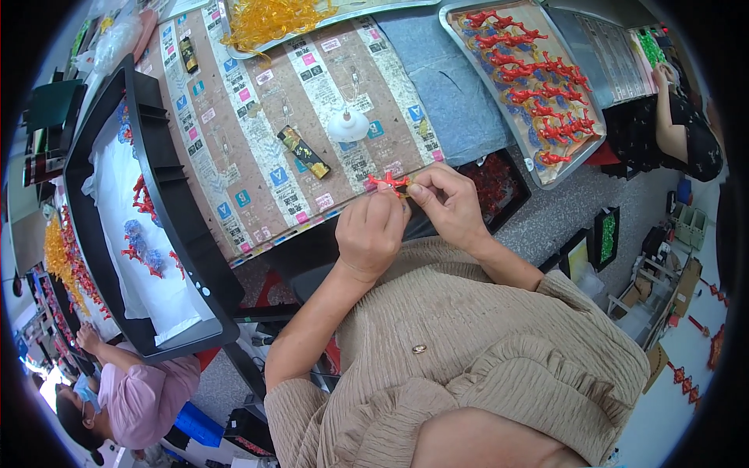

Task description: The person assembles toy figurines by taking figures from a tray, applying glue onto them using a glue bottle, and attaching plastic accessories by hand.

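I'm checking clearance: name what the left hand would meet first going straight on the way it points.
Past the red branched piece it holds, the left hand would probably meet the printed tabletop covering; depth is unclear.

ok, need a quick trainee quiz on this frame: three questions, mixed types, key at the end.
1. What colour is the small branched piece at the fingertips of the left hand and right hand?
2. True or false: the white dome-shaped object stands on the patterned table covering.
3. What lines the black tray?
A) green foam
B) a white sheet
C) red cloth

Key: 1. Red; 2. True; 3. B
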{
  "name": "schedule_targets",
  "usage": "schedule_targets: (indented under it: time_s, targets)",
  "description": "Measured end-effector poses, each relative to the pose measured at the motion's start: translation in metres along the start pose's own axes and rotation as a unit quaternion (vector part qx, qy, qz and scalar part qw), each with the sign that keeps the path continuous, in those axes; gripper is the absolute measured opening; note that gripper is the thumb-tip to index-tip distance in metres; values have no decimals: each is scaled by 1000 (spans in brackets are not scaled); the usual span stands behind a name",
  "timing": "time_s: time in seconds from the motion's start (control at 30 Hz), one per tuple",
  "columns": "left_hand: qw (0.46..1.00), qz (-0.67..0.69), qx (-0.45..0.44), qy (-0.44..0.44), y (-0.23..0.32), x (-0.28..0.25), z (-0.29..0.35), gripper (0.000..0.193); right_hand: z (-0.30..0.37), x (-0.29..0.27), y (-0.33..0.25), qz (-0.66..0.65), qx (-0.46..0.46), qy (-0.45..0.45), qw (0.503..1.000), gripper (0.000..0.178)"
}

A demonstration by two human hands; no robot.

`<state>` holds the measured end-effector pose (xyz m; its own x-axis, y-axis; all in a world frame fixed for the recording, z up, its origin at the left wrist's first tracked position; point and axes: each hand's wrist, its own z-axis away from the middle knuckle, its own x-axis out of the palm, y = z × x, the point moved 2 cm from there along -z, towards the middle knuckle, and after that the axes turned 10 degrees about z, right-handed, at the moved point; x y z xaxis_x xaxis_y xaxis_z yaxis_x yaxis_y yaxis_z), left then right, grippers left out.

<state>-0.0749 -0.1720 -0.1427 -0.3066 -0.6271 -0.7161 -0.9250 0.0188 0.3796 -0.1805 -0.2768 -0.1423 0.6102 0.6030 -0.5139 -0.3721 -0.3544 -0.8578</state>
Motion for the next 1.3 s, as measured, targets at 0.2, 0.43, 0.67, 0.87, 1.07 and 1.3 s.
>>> schedule_targets:
  time_s: [0.2, 0.43, 0.67, 0.87, 1.07, 1.3]
  targets:
    - [999, 16, -31, -3, 3, -4, -2, 12, 4, -2, 7, -37, 10, -33, 999, 11]
    - [991, 79, -109, 12, 5, -6, 5, 32, 8, -5, 2, -52, 12, -46, 998, 12]
    - [988, 101, -116, 31, 6, -4, 6, 37, 9, -8, -1, -27, 0, -43, 999, 11]
    - [987, 102, -122, 34, 6, 2, 10, 38, 11, -3, 4, -1, -45, 15, 999, 8]
    - [985, 113, -102, 74, 4, 8, 12, 34, 11, -1, -5, 18, -29, 33, 999, 4]
    - [987, 110, -93, 77, 2, 10, 12, 33, 7, 1, -2, 6, 6, 39, 999, 5]
